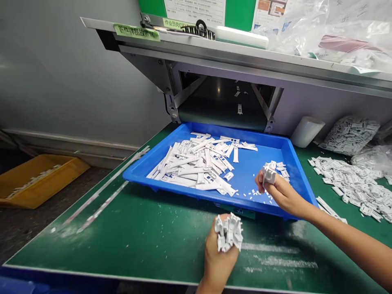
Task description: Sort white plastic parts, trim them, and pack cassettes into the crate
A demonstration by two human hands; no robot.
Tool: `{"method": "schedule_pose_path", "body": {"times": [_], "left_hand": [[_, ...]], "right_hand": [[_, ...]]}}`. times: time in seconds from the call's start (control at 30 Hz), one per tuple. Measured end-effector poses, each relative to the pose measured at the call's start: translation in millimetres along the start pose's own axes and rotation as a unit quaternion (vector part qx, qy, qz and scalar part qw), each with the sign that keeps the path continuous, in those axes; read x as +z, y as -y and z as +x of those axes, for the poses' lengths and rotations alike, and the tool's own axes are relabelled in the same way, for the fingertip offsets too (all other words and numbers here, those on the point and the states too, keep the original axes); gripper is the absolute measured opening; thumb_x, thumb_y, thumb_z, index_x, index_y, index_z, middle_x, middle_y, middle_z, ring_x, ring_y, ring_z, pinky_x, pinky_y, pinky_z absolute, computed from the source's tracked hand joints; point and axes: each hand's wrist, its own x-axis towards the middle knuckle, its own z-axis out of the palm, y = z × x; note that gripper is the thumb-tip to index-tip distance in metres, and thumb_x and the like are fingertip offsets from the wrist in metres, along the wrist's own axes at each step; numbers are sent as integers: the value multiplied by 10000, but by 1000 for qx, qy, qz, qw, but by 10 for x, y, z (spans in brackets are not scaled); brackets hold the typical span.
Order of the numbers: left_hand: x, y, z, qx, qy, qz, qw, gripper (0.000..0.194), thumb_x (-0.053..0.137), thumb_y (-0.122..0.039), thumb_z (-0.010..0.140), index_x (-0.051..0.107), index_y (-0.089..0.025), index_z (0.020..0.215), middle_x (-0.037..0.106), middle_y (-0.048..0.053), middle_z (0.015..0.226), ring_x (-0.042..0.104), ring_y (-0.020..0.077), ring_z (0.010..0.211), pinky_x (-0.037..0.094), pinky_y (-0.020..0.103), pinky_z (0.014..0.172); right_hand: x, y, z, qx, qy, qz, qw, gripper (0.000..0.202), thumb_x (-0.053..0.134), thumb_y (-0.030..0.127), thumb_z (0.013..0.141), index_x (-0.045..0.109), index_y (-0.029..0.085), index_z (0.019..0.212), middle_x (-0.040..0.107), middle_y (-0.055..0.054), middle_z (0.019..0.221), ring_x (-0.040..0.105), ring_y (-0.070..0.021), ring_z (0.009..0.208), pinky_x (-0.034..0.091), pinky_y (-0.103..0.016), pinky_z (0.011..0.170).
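Note:
My left hand (219, 257) is closed around a bundle of white plastic parts (229, 232), their ends pointing up above the green table. Over the right part of the blue tray (143, 182), my right hand (283, 194) grips a few small white plastic parts (269, 172). A heap of long white plastic strips (196, 163) fills the left half of the tray. Small white scraps (257, 195) lie on the tray floor near my right hand. Just behind that hand, more small white parts (283, 169) sit in the tray.
Behind the tray a dark conveyor belt (223, 106) carries several white pieces. Loose white parts (355, 183) are piled on the right of the green table (147, 241), near a filled plastic bag (350, 132) and a roll (307, 131). A yellow bin (70, 171) stands on the floor at left.

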Motion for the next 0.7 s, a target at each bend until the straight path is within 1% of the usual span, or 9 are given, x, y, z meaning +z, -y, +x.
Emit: {"method": "schedule_pose_path", "body": {"times": [0.03, 0.1, 0.13, 0.2, 0.27, 0.37, 0.43, 0.5, 0.7], "left_hand": [[-4, -28, 8, -4, 9, -10, 1000, 212, 697, -229, 703, 637, -187, 902, 746, 59, 803, 731, 242, 707, 614, 316, 647], [-17, -80, 21, -10, 2, -17, 1000, 195, 690, -250, 718, 622, -179, 886, 747, 82, 834, 735, 259, 760, 618, 352, 710], [-25, -104, 24, -14, -4, -14, 1000, 182, 700, -268, 717, 622, -175, 852, 740, 86, 823, 732, 265, 774, 615, 362, 735], [-40, -150, 18, -26, 14, -21, 999, 188, 725, -298, 710, 615, -175, 801, 712, 64, 761, 715, 250, 738, 605, 352, 740], [-41, -190, -4, -37, 49, -57, 997, 203, 744, -295, 702, 603, -179, 791, 685, 30, 711, 692, 220, 679, 597, 327, 713], [-13, -227, -49, -37, 57, -72, 995, 173, 738, -271, 706, 625, -172, 792, 713, 42, 770, 711, 222, 752, 596, 325, 774], [12, -232, -72, -35, 39, -54, 997, 150, 719, -267, 725, 654, -165, 814, 738, 66, 843, 725, 239, 829, 592, 341, 830], [33, -224, -85, -35, 24, -44, 998, 175, 716, -280, 737, 668, -160, 854, 747, 78, 872, 732, 253, 843, 598, 354, 832], [70, -164, -101, -40, -1, -59, 997, 305, 742, -343, 733, 656, -152, 954, 754, 94, 926, 736, 257, 866, 614, 340, 798]], "right_hand": [[56, 81, -120, 3, 4, 33, 999, 150, 299, 222, 1006, 440, 226, 954, 521, -26, 848, 499, -156, 740, 462, -310, 723], [210, 193, -355, 21, 17, 91, 995, 180, 285, 269, 1032, 458, 226, 1057, 537, -43, 905, 531, -158, 779, 491, -316, 754], [305, 219, -459, 35, 21, 106, 993, 200, 285, 285, 1036, 460, 227, 1114, 542, -51, 934, 543, -160, 803, 503, -319, 775], [512, 207, -619, 61, 19, 101, 993, 257, 289, 303, 1037, 452, 235, 1224, 544, -62, 986, 557, -169, 871, 512, -332, 842], [715, 140, -706, 73, 19, 82, 994, 334, 289, 319, 1034, 435, 248, 1327, 535, -85, 1092, 548, -190, 1038, 487, -355, 955], [947, 23, -735, 84, 32, 108, 990, 416, 296, 340, 1026, 427, 263, 1414, 456, -100, 1325, 394, -219, 1337, 381, -381, 1115], [1036, -34, -738, 95, 38, 150, 983, 441, 312, 334, 1015, 433, 268, 1434, 397, -83, 1420, 332, -225, 1401, 324, -390, 1162], [1078, -77, -752, 100, 38, 177, 978, 465, 323, 329, 1004, 418, 280, 1456, 362, -66, 1471, 328, -232, 1412, 291, -408, 1181], [1096, -162, -815, 66, 37, 142, 987, 537, 308, 318, 1012, 247, 326, 1546, 256, -46, 1560, 218, -236, 1478, 211, -447, 1214]]}}
